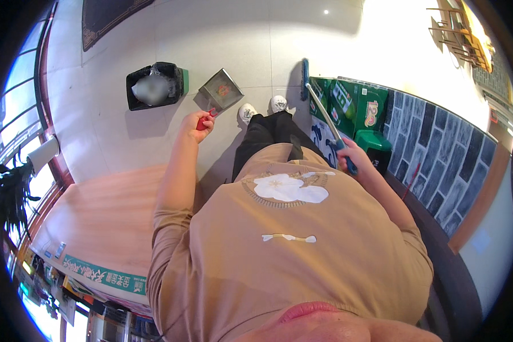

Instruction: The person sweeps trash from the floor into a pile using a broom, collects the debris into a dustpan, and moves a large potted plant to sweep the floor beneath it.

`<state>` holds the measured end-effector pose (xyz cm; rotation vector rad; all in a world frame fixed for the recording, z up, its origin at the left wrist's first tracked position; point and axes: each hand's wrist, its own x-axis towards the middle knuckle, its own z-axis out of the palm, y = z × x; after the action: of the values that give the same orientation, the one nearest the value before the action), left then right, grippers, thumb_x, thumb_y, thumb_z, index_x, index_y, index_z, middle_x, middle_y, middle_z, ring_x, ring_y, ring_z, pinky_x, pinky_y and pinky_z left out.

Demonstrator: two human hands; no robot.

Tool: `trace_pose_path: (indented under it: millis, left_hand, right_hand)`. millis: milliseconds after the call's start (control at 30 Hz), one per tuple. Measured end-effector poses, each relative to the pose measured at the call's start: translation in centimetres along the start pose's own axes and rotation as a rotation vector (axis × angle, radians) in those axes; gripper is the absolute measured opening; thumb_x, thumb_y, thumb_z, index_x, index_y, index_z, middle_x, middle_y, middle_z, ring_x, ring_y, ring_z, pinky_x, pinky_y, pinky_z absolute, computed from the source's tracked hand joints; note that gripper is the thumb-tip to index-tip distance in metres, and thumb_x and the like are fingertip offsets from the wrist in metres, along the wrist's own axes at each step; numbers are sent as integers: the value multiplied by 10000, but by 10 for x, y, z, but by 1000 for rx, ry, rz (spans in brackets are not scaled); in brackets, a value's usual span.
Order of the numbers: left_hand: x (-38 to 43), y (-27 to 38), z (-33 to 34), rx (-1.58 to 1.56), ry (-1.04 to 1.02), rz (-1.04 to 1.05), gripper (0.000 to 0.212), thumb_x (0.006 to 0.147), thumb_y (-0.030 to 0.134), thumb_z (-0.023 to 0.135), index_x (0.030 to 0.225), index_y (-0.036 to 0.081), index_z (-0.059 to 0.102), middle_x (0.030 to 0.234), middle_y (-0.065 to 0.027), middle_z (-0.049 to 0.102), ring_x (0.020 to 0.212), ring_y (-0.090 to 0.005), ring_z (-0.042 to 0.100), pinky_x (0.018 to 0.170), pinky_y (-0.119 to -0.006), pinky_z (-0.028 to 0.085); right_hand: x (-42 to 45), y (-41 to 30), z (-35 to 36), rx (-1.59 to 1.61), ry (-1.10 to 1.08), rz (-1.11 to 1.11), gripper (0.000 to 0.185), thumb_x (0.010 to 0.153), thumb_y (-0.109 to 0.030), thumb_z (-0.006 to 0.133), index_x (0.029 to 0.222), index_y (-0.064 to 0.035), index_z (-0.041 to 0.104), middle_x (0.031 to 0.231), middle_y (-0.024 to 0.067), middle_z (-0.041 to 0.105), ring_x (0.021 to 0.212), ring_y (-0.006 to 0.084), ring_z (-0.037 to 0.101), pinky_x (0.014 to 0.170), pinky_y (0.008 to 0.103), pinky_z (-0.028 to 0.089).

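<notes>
My left hand (202,125) is closed on the red handle of a long-handled metal dustpan (223,89). Some reddish debris lies in the pan, which is beside my white shoes. On the other side, my right hand (353,154) grips the blue-and-silver handle of a broom (325,112). The broom's blue-edged head (305,79) is beyond my feet, beside green cartons. Left of the dustpan stands a black waste bin (158,102) holding a plastic bag and pale contents, partly blurred.
Green printed cartons (354,102) and a green-lidded bin (372,141) stand along a brick-patterned counter (444,158) at right. A wooden table (111,205) is at lower left. A dark mat (111,19) lies at upper left, and wooden chairs (453,34) stand at upper right.
</notes>
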<state>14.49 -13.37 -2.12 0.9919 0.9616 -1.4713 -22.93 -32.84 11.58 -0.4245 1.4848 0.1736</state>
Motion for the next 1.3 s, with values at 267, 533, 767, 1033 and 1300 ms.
trace_pose_path:
  millis: [267,533,767,1033,1300]
  left_hand:
    - [7,7,17,-10,58,-74,110,661,-57,434,742,-32,364,654,-95,401,552,-151,425,381,-182,348]
    - [13,2,17,-59,55,-43,87,665,-52,430,724,-26,372,643,-98,410,544,-148,427,384,-184,348]
    - [24,5,12,-39,32,-24,96,662,-52,427,736,-28,372,649,-93,410,539,-147,428,380,-184,338]
    - [31,-6,4,-99,49,-12,116,643,-74,434,728,-28,371,654,-92,411,551,-152,437,382,-182,335]
    - [29,-8,13,-158,35,-23,123,640,-80,435,724,-24,364,661,-93,405,550,-154,432,382,-183,334]
  right_hand:
    - [71,14,113,392,-159,87,608,679,54,462,1136,-207,158,527,28,364,414,126,406,338,224,326]
    - [22,-21,80,420,-310,172,498,704,27,444,1126,-185,288,569,28,379,424,72,351,332,168,288]
    - [-16,-36,22,9,-62,-113,604,661,41,449,1211,-90,236,585,52,437,404,83,379,322,178,293]
    - [67,-70,-36,-215,262,-293,673,653,17,475,1232,-97,152,536,60,435,371,132,413,304,246,340]
    - [132,-82,-2,540,-113,-70,97,681,29,453,654,-22,376,519,23,399,417,98,416,338,190,358]
